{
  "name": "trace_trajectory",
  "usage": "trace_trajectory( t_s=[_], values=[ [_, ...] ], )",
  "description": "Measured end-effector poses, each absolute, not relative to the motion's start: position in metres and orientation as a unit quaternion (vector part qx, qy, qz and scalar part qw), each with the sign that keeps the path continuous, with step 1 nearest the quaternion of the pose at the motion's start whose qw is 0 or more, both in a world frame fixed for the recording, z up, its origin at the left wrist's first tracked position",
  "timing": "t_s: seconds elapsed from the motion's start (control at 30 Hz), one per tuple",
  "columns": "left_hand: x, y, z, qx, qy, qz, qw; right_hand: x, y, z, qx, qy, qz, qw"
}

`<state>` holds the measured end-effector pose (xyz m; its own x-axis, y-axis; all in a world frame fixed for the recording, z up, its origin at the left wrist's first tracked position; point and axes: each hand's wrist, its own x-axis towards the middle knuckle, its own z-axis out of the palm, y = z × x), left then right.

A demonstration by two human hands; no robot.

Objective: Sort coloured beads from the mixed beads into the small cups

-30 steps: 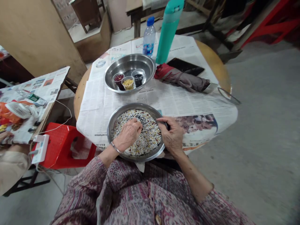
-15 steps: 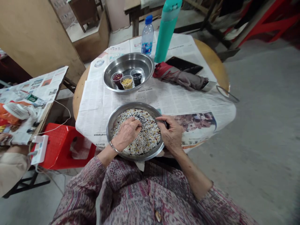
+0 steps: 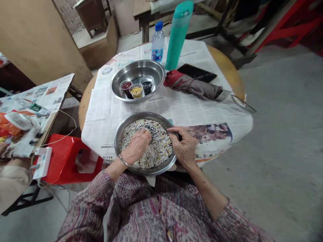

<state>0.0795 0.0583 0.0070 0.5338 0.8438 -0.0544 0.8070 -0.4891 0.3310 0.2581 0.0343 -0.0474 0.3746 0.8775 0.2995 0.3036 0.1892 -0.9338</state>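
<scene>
A round metal basin [image 3: 161, 170] at the table's near edge holds a spread of mixed white, black, yellow and dark red grains and beans [image 3: 156, 155]. My left hand [image 3: 137, 145] is over the mix, fingers bent and drawn together at its surface near a darker patch. Whatever those fingertips pinch is hidden. On the basin's right rim, my right hand [image 3: 184, 144] grips with thumb and fingers. Farther back, a larger metal basin [image 3: 116, 79] contains three clear cups: one with dark red beans [image 3: 127, 85], one with yellow beans [image 3: 136, 91], one with black beans [image 3: 147, 86].
Newspaper [image 3: 101, 117] covers the round table. Behind stand a water bottle [image 3: 157, 43] and a green bottle [image 3: 178, 37]. A folded umbrella [image 3: 193, 85] and a dark phone-like slab [image 3: 199, 72] lie right. Left are a red stool [image 3: 60, 161], a power strip [image 3: 42, 163] and another person's arm [image 3: 13, 178].
My left hand has shifted very slightly within the mix, its fingers now more tucked under. My right hand stays at the rim. The whole view has tilted a little.
</scene>
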Motion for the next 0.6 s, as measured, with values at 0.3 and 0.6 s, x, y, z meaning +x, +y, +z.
trace_trajectory(
  t_s=[0.3,0.6],
  values=[
    [0.075,0.056,0.008,0.847,0.459,0.167,0.211,0.258,0.034,-0.049,-0.588,-0.505,0.242,0.583],
    [0.065,0.05,0.003,0.832,0.467,0.185,0.233,0.258,0.034,-0.047,-0.594,-0.499,0.247,0.581]
  ],
)
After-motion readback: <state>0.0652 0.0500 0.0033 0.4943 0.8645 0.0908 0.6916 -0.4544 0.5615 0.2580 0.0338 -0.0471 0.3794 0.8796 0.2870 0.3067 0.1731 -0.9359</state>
